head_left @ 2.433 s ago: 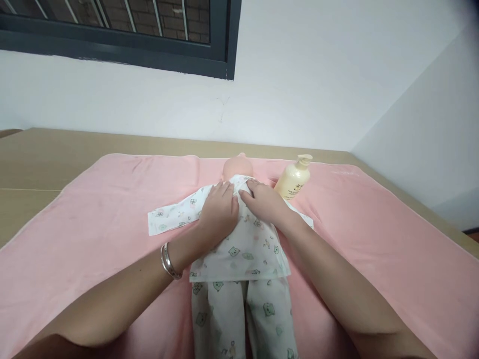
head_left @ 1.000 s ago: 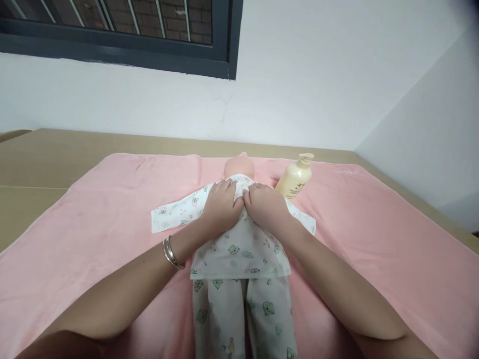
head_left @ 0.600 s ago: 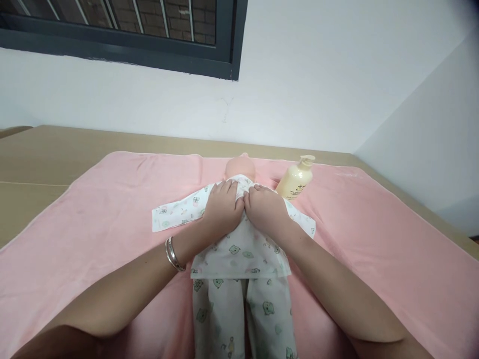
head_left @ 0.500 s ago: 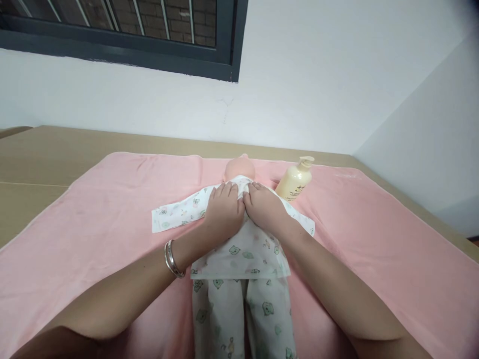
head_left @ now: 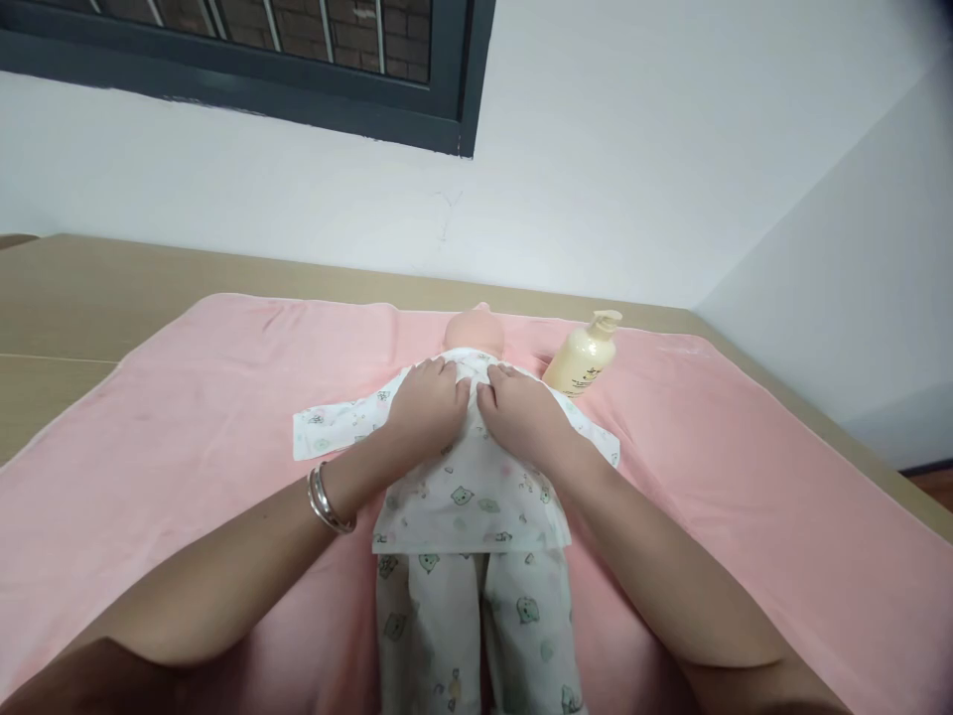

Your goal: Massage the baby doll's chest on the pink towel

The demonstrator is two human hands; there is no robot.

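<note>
A baby doll (head_left: 476, 333) lies stretched out in a white shirt (head_left: 466, 511) and matching trousers (head_left: 528, 636), both printed with small animals. My left hand (head_left: 428, 407) rests palm down on the left side of the shirt's chest, fingers toward the doll's head. On the right side of the chest lies my right hand (head_left: 525, 412), palm down too, its fingertips partly hidden. A narrow strip of shirt shows between my two thumbs. Neither hand appears to grip the cloth. Silver bangles (head_left: 328, 499) circle my left wrist.
A pale yellow pump bottle (head_left: 583, 356) stands by the doll's right-hand sleeve, close to my right hand. Under everything a pink blanket (head_left: 186, 417) covers much of the wooden table (head_left: 126, 268). White walls and a dark-framed window (head_left: 417, 114) rise behind.
My left hand has slid left across the chest, away from my right hand, opening a gap between the thumbs. My right hand has barely moved. The whole view has shifted slightly.
</note>
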